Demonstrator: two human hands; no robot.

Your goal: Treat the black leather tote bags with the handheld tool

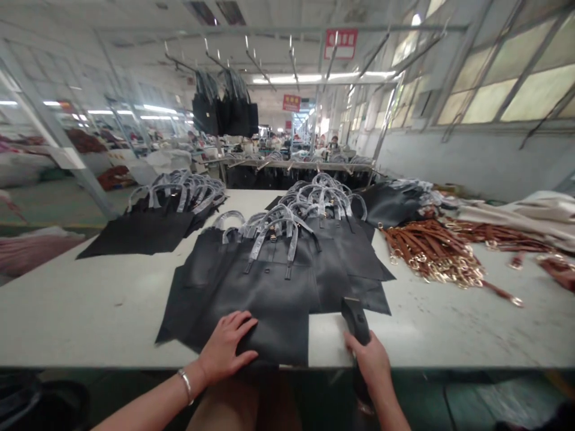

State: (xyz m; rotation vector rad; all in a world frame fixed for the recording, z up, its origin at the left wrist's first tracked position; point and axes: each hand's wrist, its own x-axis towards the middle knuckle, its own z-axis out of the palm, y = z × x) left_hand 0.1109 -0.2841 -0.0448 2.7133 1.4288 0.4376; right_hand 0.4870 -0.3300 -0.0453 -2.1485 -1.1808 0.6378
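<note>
My left hand lies flat with its fingers apart on the lower part of a black leather bag panel. Two handles wrapped in clear plastic rise from the panel's top edge, with a small buckle between them. More black panels of the same kind lie fanned out beneath it. In my right hand, fingers wrapped round it, is a black handheld tool shaped like a hair clipper, with a pale metal edge at its head. It is held just right of the top panel, above the white table.
More black panels with wrapped handles lie at the back left. On the right sits a heap of brown straps with gold rings. Black bags hang from a metal rack beyond the white table.
</note>
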